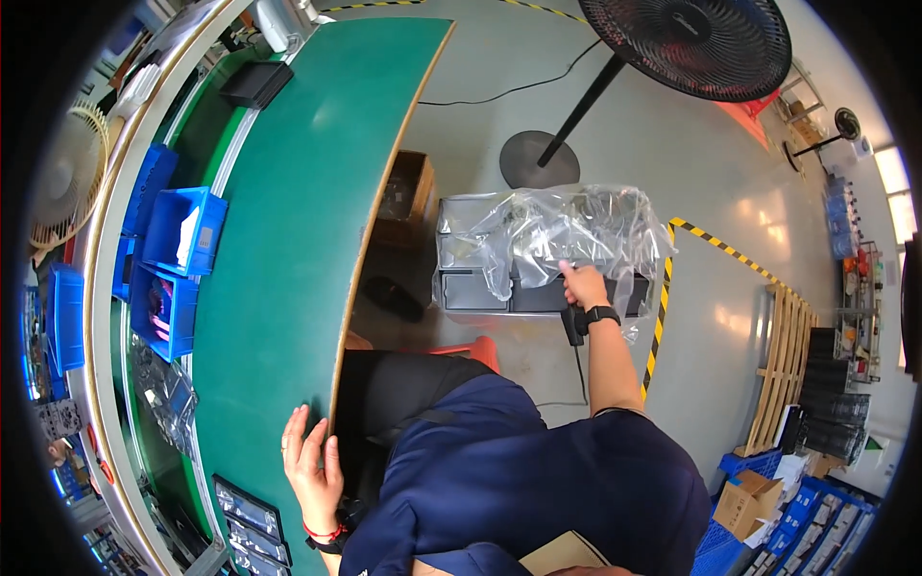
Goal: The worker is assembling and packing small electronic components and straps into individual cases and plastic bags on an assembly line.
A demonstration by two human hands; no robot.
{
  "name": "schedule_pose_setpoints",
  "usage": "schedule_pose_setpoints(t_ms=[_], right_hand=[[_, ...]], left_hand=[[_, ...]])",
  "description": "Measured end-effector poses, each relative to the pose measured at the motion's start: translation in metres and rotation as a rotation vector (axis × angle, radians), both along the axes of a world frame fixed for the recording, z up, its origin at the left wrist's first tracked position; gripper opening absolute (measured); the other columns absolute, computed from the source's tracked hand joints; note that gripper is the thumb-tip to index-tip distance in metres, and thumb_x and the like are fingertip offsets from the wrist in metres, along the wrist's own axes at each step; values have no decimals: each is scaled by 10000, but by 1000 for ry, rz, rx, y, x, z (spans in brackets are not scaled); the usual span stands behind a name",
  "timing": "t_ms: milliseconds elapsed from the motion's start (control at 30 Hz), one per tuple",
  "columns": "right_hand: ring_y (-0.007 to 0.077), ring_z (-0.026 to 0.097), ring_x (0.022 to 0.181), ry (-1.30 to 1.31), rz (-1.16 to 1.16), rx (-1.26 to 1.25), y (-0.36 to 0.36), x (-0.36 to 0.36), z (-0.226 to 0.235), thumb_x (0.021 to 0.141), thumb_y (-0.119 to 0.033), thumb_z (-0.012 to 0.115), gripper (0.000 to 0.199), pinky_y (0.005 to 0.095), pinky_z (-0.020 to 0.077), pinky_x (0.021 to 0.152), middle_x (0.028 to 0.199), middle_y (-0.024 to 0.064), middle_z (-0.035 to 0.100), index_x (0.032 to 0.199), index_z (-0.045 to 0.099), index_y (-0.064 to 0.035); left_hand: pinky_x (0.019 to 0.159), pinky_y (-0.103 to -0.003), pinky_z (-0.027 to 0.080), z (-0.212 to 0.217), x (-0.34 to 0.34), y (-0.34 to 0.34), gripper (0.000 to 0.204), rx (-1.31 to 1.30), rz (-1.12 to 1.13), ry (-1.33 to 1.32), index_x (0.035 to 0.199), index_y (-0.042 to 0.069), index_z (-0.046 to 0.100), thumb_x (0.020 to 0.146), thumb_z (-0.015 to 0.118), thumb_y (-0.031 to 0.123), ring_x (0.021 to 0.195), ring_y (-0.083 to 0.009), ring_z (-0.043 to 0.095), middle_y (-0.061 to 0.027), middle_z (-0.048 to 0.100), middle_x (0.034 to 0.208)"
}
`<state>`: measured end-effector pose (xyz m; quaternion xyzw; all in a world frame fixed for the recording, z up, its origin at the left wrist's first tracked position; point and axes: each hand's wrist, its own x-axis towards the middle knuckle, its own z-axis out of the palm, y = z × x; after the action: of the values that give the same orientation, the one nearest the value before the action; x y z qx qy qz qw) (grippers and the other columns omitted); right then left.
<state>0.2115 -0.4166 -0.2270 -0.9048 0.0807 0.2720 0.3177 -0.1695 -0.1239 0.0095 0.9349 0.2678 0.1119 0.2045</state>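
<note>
Seated person in dark blue top, viewed from above. Right hand (pixel 583 285) stretched out to the side, away from the bench, reaching a stack of grey plastic trays (pixel 480 288) on the floor. Stack is draped in a clear plastic bag (pixel 547 230), crumpled and glossy. Fingers curled in, closed on a fold of the bag at the stack's upper edge; thumb side hidden, so exact pinch unclear. Black watch on that wrist.

Left hand (pixel 309 468) lies flat on the green bench mat (pixel 288 240), at its near edge, fingers spread and holding nothing. Red band at the wrist.

Just below the left hand, dark flat trays (pixel 248 518) lined up along the mat. Farther left, blue parts bins (pixel 178 259) in a row beside the conveyor strip. Cardboard box (pixel 408 192) on the floor under the bench edge, near the tray stack. Black pedestal fan (pixel 687 43) stands behind the stack, its round base on the grey floor. Yellow-black floor tape (pixel 663 307) runs just right of the stack; wooden pallet (pixel 783 365) well beyond it.
</note>
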Motion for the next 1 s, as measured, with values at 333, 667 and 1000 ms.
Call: schedule_pose_setpoints(t_ms=[333,667,1000], right_hand=[[348,587,994,-720,231,-398,-239,41,-76,911,-334,477,379,448,462,851,1060,192,629,1061,638,-26],[417,448,1166,-524,282,-156,-99,65,17,791,-422,598,601,501,352,975,1260,206,504,1256,502,-53],[367,569,1041,-362,225,-596,-194,117,-94,868,-384,410,463,464,423,893,1095,211,615,1035,649,-25]], left_hand=[[881,-419,461,-4,27,4,204,30,-178,-172,942,31,646,748,676,88,1035,-321,571,-152,600,1107],[911,-397,447,-21,-12,-28,183,49,-68,-248,946,44,654,772,665,100,1064,-270,560,-120,579,1153],[904,-436,443,-3,21,-23,141,73,-78,-153,890,25,666,751,654,47,991,-316,594,-138,631,1050]])
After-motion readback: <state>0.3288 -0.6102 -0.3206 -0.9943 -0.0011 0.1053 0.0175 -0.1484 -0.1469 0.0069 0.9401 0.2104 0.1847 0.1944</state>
